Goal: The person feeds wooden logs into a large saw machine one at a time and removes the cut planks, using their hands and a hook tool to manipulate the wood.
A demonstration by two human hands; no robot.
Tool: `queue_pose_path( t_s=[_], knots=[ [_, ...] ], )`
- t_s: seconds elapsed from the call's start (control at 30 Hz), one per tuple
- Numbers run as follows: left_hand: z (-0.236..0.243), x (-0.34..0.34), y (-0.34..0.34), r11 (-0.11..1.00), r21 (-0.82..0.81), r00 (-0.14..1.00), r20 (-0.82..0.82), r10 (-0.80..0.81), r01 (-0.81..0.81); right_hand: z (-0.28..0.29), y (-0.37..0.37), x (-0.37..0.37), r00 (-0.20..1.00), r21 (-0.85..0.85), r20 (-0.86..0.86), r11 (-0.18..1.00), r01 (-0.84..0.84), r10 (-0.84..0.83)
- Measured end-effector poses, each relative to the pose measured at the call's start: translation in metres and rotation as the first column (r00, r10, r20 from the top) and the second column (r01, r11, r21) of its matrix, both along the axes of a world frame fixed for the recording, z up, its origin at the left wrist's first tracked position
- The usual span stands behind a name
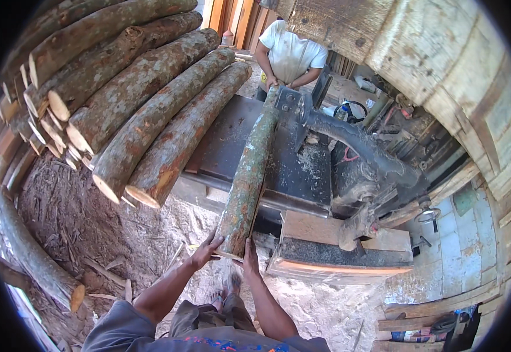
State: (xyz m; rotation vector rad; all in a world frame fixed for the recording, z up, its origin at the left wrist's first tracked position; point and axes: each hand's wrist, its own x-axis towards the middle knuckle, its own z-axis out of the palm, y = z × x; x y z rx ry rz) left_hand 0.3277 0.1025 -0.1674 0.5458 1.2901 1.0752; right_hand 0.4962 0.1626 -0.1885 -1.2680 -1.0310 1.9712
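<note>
A long, mottled grey-green log (249, 161) lies lengthwise over the dark metal saw table (220, 141), its near end jutting past the table's front edge. My left hand (204, 253) grips the left side of that near end. On the opposite side, my right hand (249, 262) presses against the log, the fingers partly hidden by it. At the far end, next to the machine's dark upright arm (293, 108), a co-worker in a white shirt has both hands (279, 81) on the log. Where the log meets the blade is hidden.
Stacked bark-covered logs (144, 97) rise at the left, some reaching beside the table. Sawing machinery (367, 158) and a sawdust-covered wooden box (349, 240) stand right. A curved log (38, 252) rests on the debris-strewn floor (120, 229). A large wooden board (349, 29) hangs overhead.
</note>
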Motion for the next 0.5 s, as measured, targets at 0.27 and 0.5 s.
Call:
queue_pose_path(
  t_s=[0.27,0.5],
  knots=[
    [0.010,0.026,-0.102,1.000,0.006,1.000,-0.005,-0.004,0.004,0.001,-0.101,0.024,0.999,-0.023,0.035,0.999,0.034,-0.033],
    [0.005,0.053,-0.200,1.000,-0.006,0.999,0.032,0.009,-0.009,0.004,-0.202,0.048,0.993,0.007,0.012,0.993,0.115,-0.115]
  ],
)
